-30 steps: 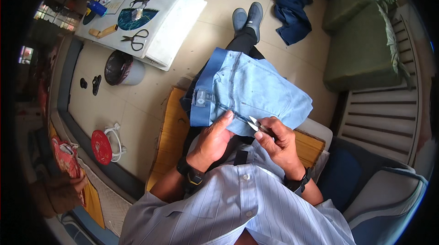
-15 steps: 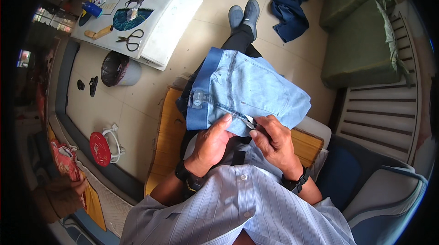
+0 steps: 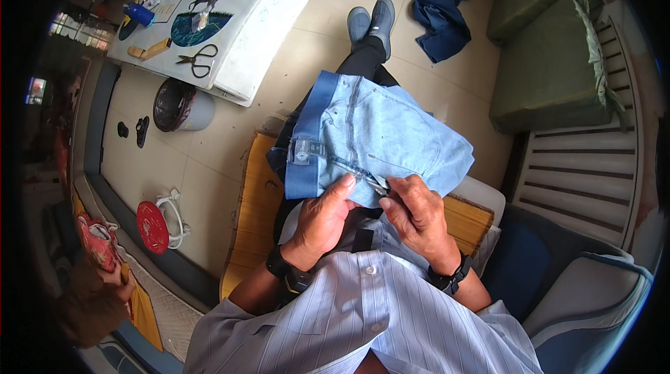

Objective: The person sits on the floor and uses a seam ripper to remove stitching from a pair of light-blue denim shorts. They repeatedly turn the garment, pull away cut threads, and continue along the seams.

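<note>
A light blue denim garment (image 3: 398, 126), turned inside out with a darker blue waistband and a sewn-in label, lies across my lap. My left hand (image 3: 321, 224) pinches its near edge beside an open, frayed-looking seam (image 3: 349, 167), thumb on top. My right hand (image 3: 421, 220) is closed around a small, thin metal tool (image 3: 377, 184), whose tip points left into that seam. Most of the tool is hidden by my fingers, so its exact kind is unclear. Both hands are close together, with the seam between them.
A white table (image 3: 269, 32) at the far left carries black-handled scissors (image 3: 199, 60). Below it stands a waste bin (image 3: 199, 110); nearer is a red round stool (image 3: 152, 227). Dark blue clothing (image 3: 441, 15) lies on the floor ahead. Green cushions (image 3: 551, 67) are at right. Another person's hand (image 3: 115, 280) shows at lower left.
The tool's metal tip has turned slightly and shows less brightly at the seam. Both hands stay almost in place on the garment.
</note>
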Demonstrator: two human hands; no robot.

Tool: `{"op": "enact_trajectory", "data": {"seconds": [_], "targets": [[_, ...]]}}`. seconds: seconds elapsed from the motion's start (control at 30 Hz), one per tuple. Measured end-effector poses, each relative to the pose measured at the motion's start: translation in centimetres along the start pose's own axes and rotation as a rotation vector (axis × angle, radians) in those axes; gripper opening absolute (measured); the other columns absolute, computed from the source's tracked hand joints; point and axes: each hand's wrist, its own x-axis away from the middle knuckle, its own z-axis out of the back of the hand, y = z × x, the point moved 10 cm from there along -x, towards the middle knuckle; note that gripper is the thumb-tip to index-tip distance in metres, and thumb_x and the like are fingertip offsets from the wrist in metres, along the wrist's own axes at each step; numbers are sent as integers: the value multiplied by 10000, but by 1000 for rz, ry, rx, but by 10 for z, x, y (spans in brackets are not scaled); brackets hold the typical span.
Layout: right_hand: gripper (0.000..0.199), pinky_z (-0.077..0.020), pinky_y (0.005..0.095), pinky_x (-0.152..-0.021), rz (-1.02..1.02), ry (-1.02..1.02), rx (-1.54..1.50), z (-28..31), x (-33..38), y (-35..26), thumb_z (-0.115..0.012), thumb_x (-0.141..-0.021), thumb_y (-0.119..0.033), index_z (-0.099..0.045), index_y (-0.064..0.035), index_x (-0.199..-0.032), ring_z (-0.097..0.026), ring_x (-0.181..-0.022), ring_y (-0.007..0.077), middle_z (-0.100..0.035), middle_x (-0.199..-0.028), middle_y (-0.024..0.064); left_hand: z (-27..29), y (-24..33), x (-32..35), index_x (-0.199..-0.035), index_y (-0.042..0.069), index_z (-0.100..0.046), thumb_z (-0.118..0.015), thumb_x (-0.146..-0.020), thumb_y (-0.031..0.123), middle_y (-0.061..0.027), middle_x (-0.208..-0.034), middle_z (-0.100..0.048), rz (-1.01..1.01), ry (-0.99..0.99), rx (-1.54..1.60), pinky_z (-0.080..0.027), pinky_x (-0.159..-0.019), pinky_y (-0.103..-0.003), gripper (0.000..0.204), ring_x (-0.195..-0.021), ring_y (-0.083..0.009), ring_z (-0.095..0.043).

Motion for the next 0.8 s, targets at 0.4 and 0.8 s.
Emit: {"op": "enact_trajectory", "data": {"seconds": [0.4, 0.8], "targets": [[270, -511, 390, -619, -42, 1, -32, 2, 7, 9, -772, -912, -37, -677, 43, -1152, -653, -686, 312, -626, -860, 152, 0, -7, -3, -1426, 36, -543, -579, -1081, 271, -118, -1375, -646, 38, -81, 48, -499, -1090, -488, 418, -1268, -269, -633], [277, -516, 388, -628, -44, -6, -53, 1, 9, 12, -775, -914, -29, -674, 48, -1160, -661, -697, 307, -638, -875, 155, 0, -7, -4, -1399, 39, -570, -578, -1079, 291, -117, -1359, -660, 41, -77, 58, -493, -1097, -496, 407, -1268, -273, -636]]}}
